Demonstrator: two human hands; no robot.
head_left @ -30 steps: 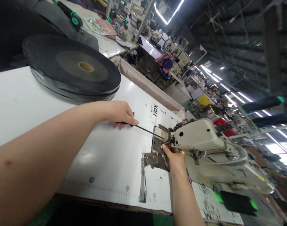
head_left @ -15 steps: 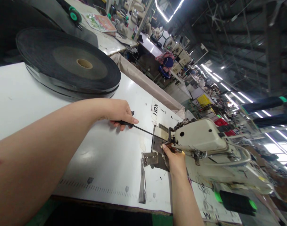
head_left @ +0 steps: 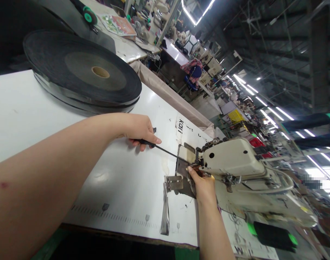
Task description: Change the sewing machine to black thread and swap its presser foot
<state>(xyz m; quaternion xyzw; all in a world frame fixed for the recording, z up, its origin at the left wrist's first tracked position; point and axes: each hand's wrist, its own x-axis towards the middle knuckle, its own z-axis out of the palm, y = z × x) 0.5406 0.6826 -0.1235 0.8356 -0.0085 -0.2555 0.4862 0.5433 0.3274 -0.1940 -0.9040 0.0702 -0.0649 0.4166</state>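
Note:
My left hand [head_left: 139, 130] grips the dark handle of a thin screwdriver [head_left: 165, 150]. Its shaft runs right to the needle area of a cream sewing machine [head_left: 235, 162]. My right hand [head_left: 204, 186] reaches under the machine head, fingertips at the presser foot beside a metal folder attachment [head_left: 178, 182]. What the right fingers pinch is hidden by the machine. A metal strip guide [head_left: 165, 213] hangs down from the attachment toward the table's front edge.
A large black tape roll [head_left: 80, 76] lies flat at the back left of the white table [head_left: 45, 119]. A dark thread cone with green ends [head_left: 273, 234] sits low right. Behind are other tables, sewing stations and ceiling lights.
Both hands stay in place at the machine; only the view has shifted slightly.

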